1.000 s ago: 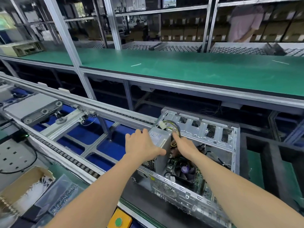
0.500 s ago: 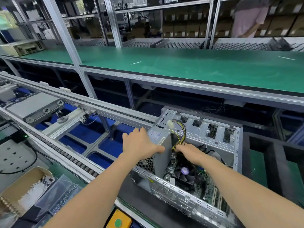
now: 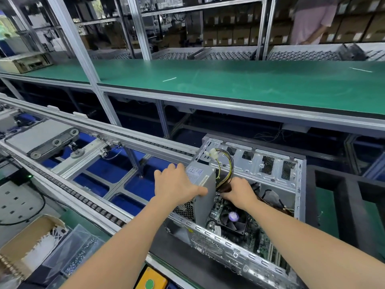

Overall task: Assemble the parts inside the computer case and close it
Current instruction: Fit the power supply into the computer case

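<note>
An open silver computer case (image 3: 258, 163) lies on its side on the black pallet, its motherboard and black CPU fan (image 3: 232, 219) exposed. A grey power supply (image 3: 203, 182) stands upright at the case's left end. My left hand (image 3: 175, 184) grips its top edge, thumb on the inner face. A bundle of yellow and black cables (image 3: 226, 163) with a white connector loops up from it. My right hand (image 3: 239, 190) is inside the case just right of the power supply, fingers curled around the lower part of that cable bundle.
A conveyor rail (image 3: 100, 207) with blue gaps runs to the left. A cardboard box (image 3: 31, 234) and a clear bin of small parts (image 3: 77, 253) sit at lower left. A yellow button box (image 3: 151, 280) is at the near edge. A green shelf (image 3: 229, 80) spans above; a person stands behind it.
My right hand has dropped from the top of the cable loop down into the case beside the power supply. My left hand has kept its hold on the power supply.
</note>
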`<action>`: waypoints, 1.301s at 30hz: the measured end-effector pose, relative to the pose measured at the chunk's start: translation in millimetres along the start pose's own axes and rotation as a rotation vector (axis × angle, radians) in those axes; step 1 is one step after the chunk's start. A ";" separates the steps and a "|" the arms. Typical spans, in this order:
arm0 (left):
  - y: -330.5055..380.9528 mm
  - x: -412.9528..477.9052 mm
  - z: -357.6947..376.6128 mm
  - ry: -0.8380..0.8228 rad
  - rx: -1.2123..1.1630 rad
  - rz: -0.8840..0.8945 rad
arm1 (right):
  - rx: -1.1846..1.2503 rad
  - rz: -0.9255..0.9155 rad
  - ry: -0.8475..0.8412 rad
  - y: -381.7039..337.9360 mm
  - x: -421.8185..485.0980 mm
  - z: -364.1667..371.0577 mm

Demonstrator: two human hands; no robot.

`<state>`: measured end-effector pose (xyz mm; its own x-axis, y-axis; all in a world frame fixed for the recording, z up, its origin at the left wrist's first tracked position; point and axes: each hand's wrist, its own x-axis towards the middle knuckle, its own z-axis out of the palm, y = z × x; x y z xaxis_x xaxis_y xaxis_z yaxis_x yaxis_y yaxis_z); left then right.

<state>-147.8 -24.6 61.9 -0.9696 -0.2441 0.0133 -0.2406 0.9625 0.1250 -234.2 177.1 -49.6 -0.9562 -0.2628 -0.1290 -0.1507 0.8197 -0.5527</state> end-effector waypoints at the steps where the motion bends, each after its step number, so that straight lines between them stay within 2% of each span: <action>1: 0.3 0.0 0.7 0.003 0.004 0.002 | 0.050 0.008 0.028 0.1 1.3 2.9; 4: 1.6 -0.4 2.3 0.013 0.023 0.007 | 0.114 0.019 0.052 -2.8 5.4 8.8; 16: 5.9 3.5 4.5 -0.024 0.079 0.019 | -0.078 0.052 -0.281 11.8 21.6 -8.0; 21: 6.6 5.9 5.9 -0.023 0.088 0.020 | -0.116 0.041 -0.228 18.8 21.9 -7.1; 27: 7.6 6.7 6.2 -0.029 0.091 0.019 | -0.187 0.146 -0.164 14.5 24.6 -6.2; 32: 8.8 5.6 10.2 -0.037 0.104 0.013 | -0.290 0.201 -0.207 8.8 28.5 -4.9; 39: 12.4 5.6 22.5 0.041 0.123 0.020 | -0.187 0.248 -0.263 10.4 29.5 -8.6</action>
<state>-157.3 -11.3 41.3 -0.9722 -0.2274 0.0559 -0.2276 0.9737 0.0017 -266.2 182.2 -52.0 -0.8763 -0.1463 -0.4591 0.0106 0.9467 -0.3220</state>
